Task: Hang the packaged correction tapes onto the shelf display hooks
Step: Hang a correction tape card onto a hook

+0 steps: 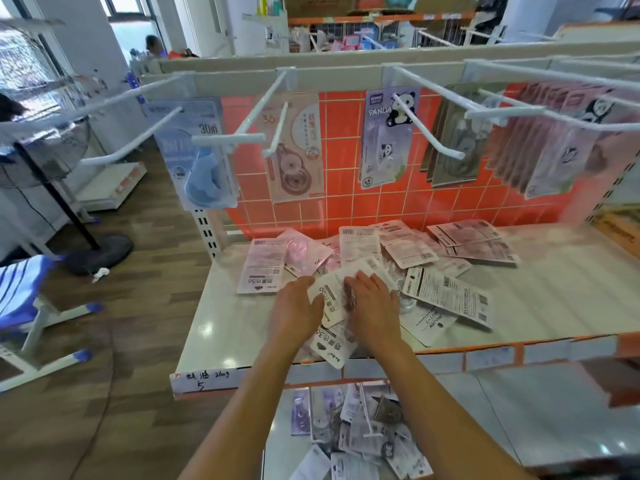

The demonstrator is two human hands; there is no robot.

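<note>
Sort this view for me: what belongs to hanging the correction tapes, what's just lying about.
Job: loose correction tape packs on the shelf; the pack under the left hand and right hand; white display hooks.
Lying about: standing fan; blue-striped stool; crumpled paper on the floor.

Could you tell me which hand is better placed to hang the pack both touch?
Likely left: the left hand touches the edge of the pack, on the side nearer the hook with the matching pink pack; the right hand lies flat on top.
</note>
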